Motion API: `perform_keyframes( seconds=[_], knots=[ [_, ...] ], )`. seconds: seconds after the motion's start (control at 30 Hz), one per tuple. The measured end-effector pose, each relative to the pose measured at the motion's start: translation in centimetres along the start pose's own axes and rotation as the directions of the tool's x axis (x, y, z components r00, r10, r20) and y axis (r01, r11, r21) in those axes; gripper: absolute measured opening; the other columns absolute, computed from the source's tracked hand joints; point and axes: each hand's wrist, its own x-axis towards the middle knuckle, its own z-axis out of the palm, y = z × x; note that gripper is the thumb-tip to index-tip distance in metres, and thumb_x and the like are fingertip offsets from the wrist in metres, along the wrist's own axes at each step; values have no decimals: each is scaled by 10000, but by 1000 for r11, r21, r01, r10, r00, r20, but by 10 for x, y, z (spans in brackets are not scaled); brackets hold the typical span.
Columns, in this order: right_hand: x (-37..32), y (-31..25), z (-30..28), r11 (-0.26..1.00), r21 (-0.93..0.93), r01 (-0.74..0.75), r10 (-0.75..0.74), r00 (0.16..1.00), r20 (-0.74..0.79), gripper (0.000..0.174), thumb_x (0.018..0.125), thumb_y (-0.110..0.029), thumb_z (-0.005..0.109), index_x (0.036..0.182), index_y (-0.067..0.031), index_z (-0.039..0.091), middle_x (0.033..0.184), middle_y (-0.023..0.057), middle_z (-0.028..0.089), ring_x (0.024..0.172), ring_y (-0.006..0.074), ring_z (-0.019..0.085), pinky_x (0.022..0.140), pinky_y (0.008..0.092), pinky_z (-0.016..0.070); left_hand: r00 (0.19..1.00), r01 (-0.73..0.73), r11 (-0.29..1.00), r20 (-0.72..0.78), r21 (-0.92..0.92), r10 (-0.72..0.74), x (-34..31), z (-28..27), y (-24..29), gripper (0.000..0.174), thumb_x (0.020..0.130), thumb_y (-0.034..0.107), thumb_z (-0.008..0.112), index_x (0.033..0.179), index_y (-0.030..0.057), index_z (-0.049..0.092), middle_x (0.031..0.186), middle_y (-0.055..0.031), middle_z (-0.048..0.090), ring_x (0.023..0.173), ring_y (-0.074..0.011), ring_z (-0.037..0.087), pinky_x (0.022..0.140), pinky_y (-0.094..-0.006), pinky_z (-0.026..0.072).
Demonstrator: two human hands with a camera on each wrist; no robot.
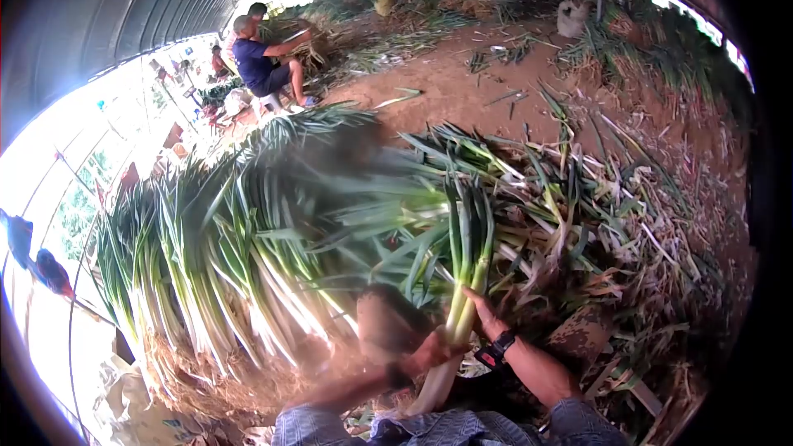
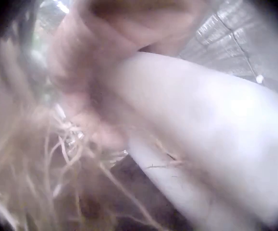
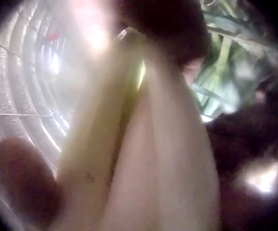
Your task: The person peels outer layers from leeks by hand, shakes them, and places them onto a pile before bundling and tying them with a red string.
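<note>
A small bunch of green onions [image 1: 464,272] stands nearly upright before the body in the head view, leaves up and white stems down. My left hand [image 1: 431,351] grips the white stems from the left. Higher up, my right hand [image 1: 486,314] holds the pale green part. In the left wrist view, curled fingers of the left hand [image 2: 115,53] wrap thick white stems [image 2: 201,110], with blurred roots [image 2: 71,173] beside them. The right wrist view shows pale stems [image 3: 163,159] side by side, the right hand [image 3: 163,29] around their far end.
A long row of onions [image 1: 248,281] with roots toward me lies at the left. Loose leaves and trimmings [image 1: 628,239] cover the ground at right. Beyond, a seated person [image 1: 260,62] in dark clothes handles onions, with another person behind. More onion piles [image 1: 661,49] stand farther back.
</note>
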Motion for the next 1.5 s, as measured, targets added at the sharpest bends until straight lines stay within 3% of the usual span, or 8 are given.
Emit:
perform_keyframes(
  seconds=[0.33, 0.5, 0.67, 0.83, 0.93, 1.13, 1.27, 1.5],
  knots=[
    [-76, -58, 128, 868, -97, 487, -477, 872, 110, 539, 860, -207, 705, 1306, 18, 502, 1067, 139, 672, 864, 249, 683, 738, 379, 601, 992, -124, 952, -38, -279, 119, -62, -10, 59, 725, 839, 237, 803, 1387, 22, 378, 1214, -109, 531, 1095, -183, 545, 947, -355, 490],
    [-64, -100, 261, 664, -310, 680, -330, 639, 695, 766, 834, -271, 764, 1431, -12, 359, 1327, 206, 546, 1157, 306, 586, 951, 450, 533, 923, -377, 858, -213, -349, 319, -64, -82, 137, 794, 839, 298, 779, 1463, 43, 359, 1136, -148, 635, 908, -208, 660, 772, -367, 607],
    [-48, -85, 332, 351, -423, 835, -192, 507, 840, 991, 828, -452, 757, 1507, 24, 215, 1442, 336, 401, 1323, 425, 455, 1084, 568, 417, 631, -518, 835, -576, 186, 519, -113, -252, 169, 578, 821, 279, 771, 1298, 68, 522, 1011, -108, 677, 774, -181, 685, 646, -346, 623],
    [6, -60, 228, 344, -640, 687, -248, 724, 644, 804, 842, -323, 779, 1430, 44, 371, 1322, 269, 547, 1188, 323, 585, 1001, 444, 494, 458, 185, 978, -889, 100, 5, -230, -439, 99, 477, 828, 224, 750, 1194, 27, 516, 843, -115, 694, 707, -258, 688, 625, -407, 618],
    [33, -54, 134, 330, -785, 524, -265, 850, 456, 714, 844, -228, 785, 1388, 34, 405, 1263, 218, 596, 1125, 299, 619, 940, 414, 513, 48, 860, 510, -999, 38, -7, -263, -460, 26, 682, 747, 351, 812, 1221, -6, 476, 1124, -257, 664, 1047, -365, 664, 878, -457, 551],
    [41, -75, 6, 384, -830, 405, -321, 901, 291, 576, 838, -89, 760, 1326, 10, 471, 1144, 125, 647, 987, 168, 630, 885, 333, 538, 278, 960, -26, -959, 279, -60, -265, -494, -30, 440, 958, 238, 502, 1349, 37, 499, 1199, -187, 662, 1090, -354, 634, 912, -500, 479],
    [14, -111, -12, 408, -878, 251, -278, 950, 142, 633, 884, -226, 743, 1393, 13, 451, 1198, 143, 643, 1043, 191, 631, 878, 364, 532, 24, 997, 73, -1000, 23, -17, -246, -470, -2, 1257, 653, 819, 678, 1511, 5, 250, 1502, -203, 394, 1327, -356, 460, 1075, -474, 408],
    [-1, -201, -118, 577, -795, 188, -464, 877, -129, 396, 854, -248, 742, 1139, -9, 606, 993, 85, 664, 871, 182, 679, 671, 333, 568, 240, 885, 260, -856, 387, 459, -173, -434, 15, 718, 898, 401, 710, 1440, 27, 425, 1422, -210, 478, 1322, -351, 456, 1096, -503, 375]
  ],
)
